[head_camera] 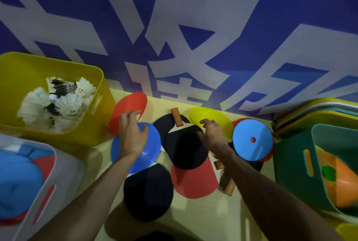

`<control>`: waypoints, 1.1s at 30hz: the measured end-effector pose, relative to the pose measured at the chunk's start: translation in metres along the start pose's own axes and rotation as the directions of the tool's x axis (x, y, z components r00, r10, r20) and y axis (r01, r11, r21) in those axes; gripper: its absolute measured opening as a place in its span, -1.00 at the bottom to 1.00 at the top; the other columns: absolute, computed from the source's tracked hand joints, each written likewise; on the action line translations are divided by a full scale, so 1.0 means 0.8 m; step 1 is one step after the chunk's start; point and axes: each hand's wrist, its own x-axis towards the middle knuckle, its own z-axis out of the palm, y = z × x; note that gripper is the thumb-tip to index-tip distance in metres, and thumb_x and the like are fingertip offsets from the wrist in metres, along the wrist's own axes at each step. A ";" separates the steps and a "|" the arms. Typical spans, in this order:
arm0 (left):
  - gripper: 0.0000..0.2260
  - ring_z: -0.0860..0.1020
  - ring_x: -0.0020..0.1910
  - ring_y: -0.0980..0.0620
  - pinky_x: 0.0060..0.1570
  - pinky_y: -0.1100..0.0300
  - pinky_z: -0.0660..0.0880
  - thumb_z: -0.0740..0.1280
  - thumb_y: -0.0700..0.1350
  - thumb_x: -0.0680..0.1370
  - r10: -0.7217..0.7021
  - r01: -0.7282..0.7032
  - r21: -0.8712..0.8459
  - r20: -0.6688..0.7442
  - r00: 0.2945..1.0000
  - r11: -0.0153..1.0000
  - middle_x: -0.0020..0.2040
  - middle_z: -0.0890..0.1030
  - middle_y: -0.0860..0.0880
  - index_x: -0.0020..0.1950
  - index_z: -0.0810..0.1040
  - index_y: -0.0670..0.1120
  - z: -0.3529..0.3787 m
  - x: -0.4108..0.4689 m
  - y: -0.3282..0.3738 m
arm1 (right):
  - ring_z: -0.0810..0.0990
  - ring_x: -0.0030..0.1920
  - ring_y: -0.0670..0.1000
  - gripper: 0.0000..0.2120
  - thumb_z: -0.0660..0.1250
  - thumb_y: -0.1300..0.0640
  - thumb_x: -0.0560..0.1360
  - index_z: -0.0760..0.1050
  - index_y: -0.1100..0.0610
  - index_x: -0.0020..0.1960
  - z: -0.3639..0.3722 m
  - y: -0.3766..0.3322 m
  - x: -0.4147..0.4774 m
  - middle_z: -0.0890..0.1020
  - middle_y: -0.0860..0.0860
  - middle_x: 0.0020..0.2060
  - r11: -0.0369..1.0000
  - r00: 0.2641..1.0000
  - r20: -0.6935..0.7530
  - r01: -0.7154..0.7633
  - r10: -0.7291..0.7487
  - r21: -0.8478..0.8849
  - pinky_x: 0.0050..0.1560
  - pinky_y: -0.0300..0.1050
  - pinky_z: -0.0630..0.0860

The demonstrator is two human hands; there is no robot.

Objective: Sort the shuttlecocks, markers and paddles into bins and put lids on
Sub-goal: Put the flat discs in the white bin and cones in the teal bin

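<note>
Flat markers and paddles lie jumbled on the pale yellow table (193, 217). My left hand (131, 136) hovers with curved, spread fingers at the red marker (126, 109); its thumb rests on a blue marker (149, 149). My right hand (213, 132) pinches the near rim of the yellow marker (217, 116), thumb against a black paddle (186, 149). Another black paddle (148, 192) and a red paddle (193, 178) lie nearer me. A second blue marker (251, 140) sits to the right. Shuttlecocks (58, 103) fill the yellow bin (102, 78).
A white bin (56, 153) at lower left holds blue and red pieces. The green bin (290, 153) on the right holds an orange marker (341, 182). Stacked lids (310, 109) lie behind it. A blue-and-white banner (193, 37) backs the table.
</note>
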 end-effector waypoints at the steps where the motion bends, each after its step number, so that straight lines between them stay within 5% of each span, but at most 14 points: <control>1: -0.56 0.38 0.25 -0.16 0.27 0.00 0.36 0.38 -0.28 0.45 -0.034 0.035 0.043 -0.012 0.999 0.998 0.25 0.39 -0.17 0.32 0.41 -0.16 -0.001 0.008 -0.006 | 0.41 0.28 0.14 -0.62 0.29 0.08 0.54 0.39 0.11 0.33 0.005 -0.001 0.003 0.48 0.12 0.24 1.000 1.000 -0.005 -0.001 0.001 -0.024 0.25 0.05 0.42; 5: -0.57 0.42 0.23 -0.19 0.19 -0.04 0.40 0.40 -0.18 0.47 -0.161 0.154 0.164 0.035 0.986 0.974 0.23 0.44 -0.20 0.31 0.41 -0.18 -0.002 0.027 -0.031 | 0.47 0.22 0.17 -0.71 0.20 0.13 0.58 0.45 0.13 0.28 0.012 -0.007 0.008 0.49 0.15 0.21 0.998 0.999 -0.048 -0.010 0.007 -0.064 0.18 0.04 0.45; 8: -0.78 0.53 0.10 -0.14 0.01 0.00 0.47 0.34 -0.19 0.53 -0.109 0.085 0.220 0.100 0.989 0.972 0.09 0.57 -0.11 0.17 0.55 -0.12 0.000 0.030 -0.043 | 0.52 0.17 0.18 -0.73 0.17 0.19 0.59 0.47 0.14 0.26 0.012 -0.008 0.011 0.51 0.15 0.18 0.997 0.998 -0.069 -0.020 0.015 -0.069 0.09 -0.01 0.48; 12: -0.82 0.58 0.03 -0.11 -0.11 0.06 0.46 0.30 -0.22 0.54 -0.082 0.063 0.244 0.066 0.994 0.968 0.04 0.63 -0.08 0.12 0.60 -0.09 -0.001 0.029 -0.037 | 0.55 0.12 0.16 -0.74 0.17 0.21 0.59 0.50 0.11 0.23 0.000 -0.008 0.012 0.57 0.14 0.13 0.996 0.994 -0.112 -0.021 0.011 -0.087 -0.01 -0.06 0.50; 21: -0.82 0.56 0.01 -0.06 -0.13 0.20 0.42 0.28 -0.20 0.57 0.069 -0.076 0.169 0.043 0.997 0.983 0.07 0.59 -0.06 0.15 0.56 -0.12 -0.026 0.019 0.028 | 0.59 0.03 0.13 -0.74 0.17 0.13 0.61 0.48 0.03 0.26 -0.052 -0.013 -0.020 0.61 0.09 0.11 1.000 0.967 -0.255 0.021 -0.017 0.012 -0.08 -0.04 0.57; 27: -0.88 0.57 -0.01 -0.06 -0.04 0.02 0.53 0.29 -0.16 0.56 0.238 -0.262 0.131 0.171 0.956 0.956 0.04 0.61 -0.05 0.08 0.54 -0.09 -0.024 -0.003 0.095 | 0.58 0.03 0.16 -0.73 0.19 0.25 0.57 0.43 0.06 0.24 -0.108 0.002 -0.064 0.60 0.13 0.05 0.999 0.912 -0.409 -0.017 -0.005 -0.049 -0.01 0.03 0.53; 30: -0.89 0.57 0.00 -0.14 -0.03 -0.05 0.52 0.28 -0.13 0.57 0.268 -0.299 0.127 0.215 0.939 0.946 0.02 0.63 -0.09 0.08 0.50 -0.08 -0.019 -0.017 0.127 | 0.58 0.05 0.22 -0.70 0.14 0.30 0.55 0.41 0.07 0.24 -0.137 0.022 -0.089 0.60 0.16 0.04 0.997 0.870 -0.487 -0.068 0.073 0.028 -0.09 0.01 0.46; 33: -0.88 0.56 0.04 -0.14 0.01 -0.01 0.50 0.27 -0.15 0.58 0.321 -0.337 0.039 0.225 0.920 0.941 0.02 0.63 -0.08 0.10 0.49 -0.10 -0.012 -0.034 0.167 | 0.59 -0.05 0.25 -0.77 0.12 0.23 0.58 0.43 0.09 0.18 -0.164 0.050 -0.110 0.62 0.18 0.03 0.959 0.800 -0.564 -0.047 0.204 0.281 -0.17 0.03 0.53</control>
